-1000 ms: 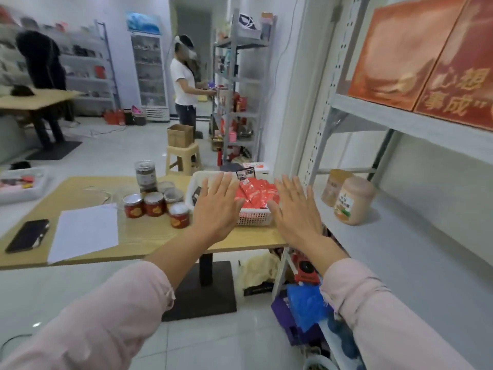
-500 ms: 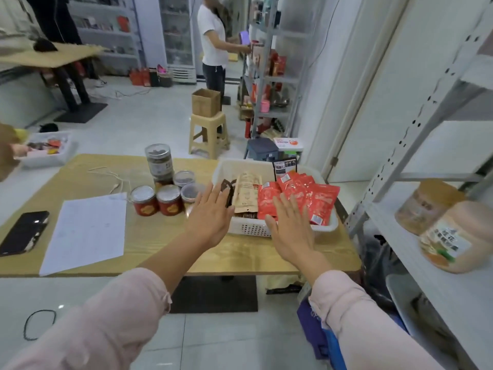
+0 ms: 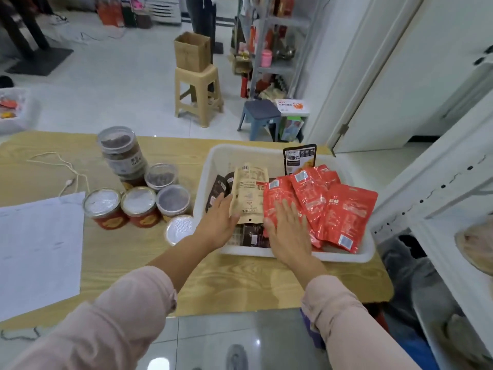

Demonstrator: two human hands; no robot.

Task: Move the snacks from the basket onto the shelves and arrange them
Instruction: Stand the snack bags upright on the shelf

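A white plastic basket (image 3: pixel 354 256) sits on the right end of the wooden table (image 3: pixel 240 287). It holds several red snack packets (image 3: pixel 344 212), a tan kraft pouch (image 3: pixel 250 193), dark brown packets (image 3: pixel 253 237) and a black pouch (image 3: pixel 298 158) standing at the back. My left hand (image 3: pixel 217 222) reaches over the basket's left rim, fingers touching the tan pouch's edge. Flat and open, my right hand (image 3: pixel 288 233) lies on the nearest red packets. The white shelf unit (image 3: pixel 437 182) stands to the right.
Several round jars (image 3: pixel 138 205) with clear or foil lids stand left of the basket. A white sheet (image 3: pixel 37 244) lies at the table's left. Beyond the table are a beige stool (image 3: pixel 198 94) with a cardboard box, a blue stool (image 3: pixel 260 113) and a person's legs (image 3: pixel 200 14).
The view has tilted down and come closer to the table. Both hands have dropped from in front of the basket into it, onto the packets.
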